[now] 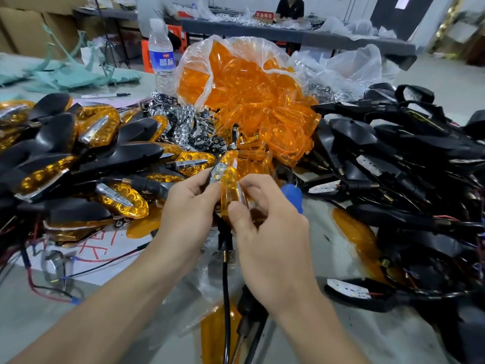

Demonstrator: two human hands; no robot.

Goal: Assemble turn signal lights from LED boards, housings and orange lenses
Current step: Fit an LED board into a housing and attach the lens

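Both hands meet at the table's middle on one turn signal light [228, 179]. My left hand [190, 206] grips its housing from the left, where a white LED board shows at the top. My right hand [265, 227] pinches the orange lens against it from the right. The light's black stalk and cable [225, 264] hang down between my wrists. A clear bag of orange lenses [252, 101] lies open behind. Finished lights [78, 158] are piled at the left. Black housings with LED boards [393, 166] are heaped at the right.
Chrome reflectors [183, 124] lie between the finished lights and the lens bag. A water bottle [161, 56] stands at the back, a pen [105, 95] to its left. A blue-handled tool [292, 197] rests just right of my hands. A person sits at a far table.
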